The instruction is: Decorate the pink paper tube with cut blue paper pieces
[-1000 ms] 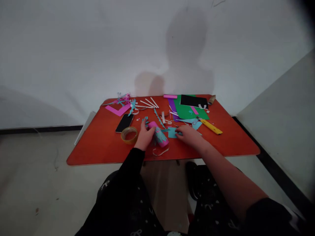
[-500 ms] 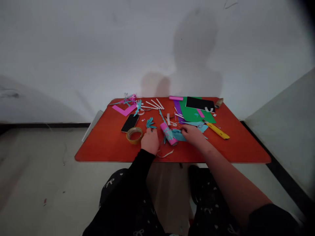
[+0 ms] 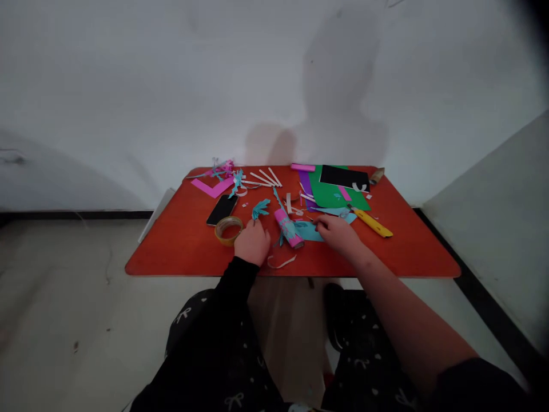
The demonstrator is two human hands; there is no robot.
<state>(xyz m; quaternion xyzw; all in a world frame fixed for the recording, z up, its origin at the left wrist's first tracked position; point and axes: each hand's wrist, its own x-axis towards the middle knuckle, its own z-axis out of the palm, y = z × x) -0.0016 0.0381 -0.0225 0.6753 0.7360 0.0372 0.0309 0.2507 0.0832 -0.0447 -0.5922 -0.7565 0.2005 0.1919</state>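
Pinched in my left hand (image 3: 252, 243) is a fringed teal paper piece (image 3: 260, 209), its cut ends fanning up beyond the fingertips. A roll of tape (image 3: 229, 230) lies just left of that hand. Between my hands rests a pink tube (image 3: 283, 218) with teal paper leaves around it. My right hand (image 3: 337, 232) has its thumb and fingers pressed together at the edge of a flat teal sheet (image 3: 311, 232); whatever is between the fingertips is too small to make out.
On the red table (image 3: 171, 252) lie a phone (image 3: 222, 209), white sticks (image 3: 261, 177), a yellow cutter (image 3: 371, 222), a green sheet (image 3: 326, 191), a black sheet (image 3: 338, 176), a pink V-shaped piece (image 3: 212, 187) and paper scraps. A wall stands behind.
My left hand has shifted slightly left with the teal piece, which now stands more upright and fanned. My right hand stays by the teal sheet. The whole view has shifted a little.
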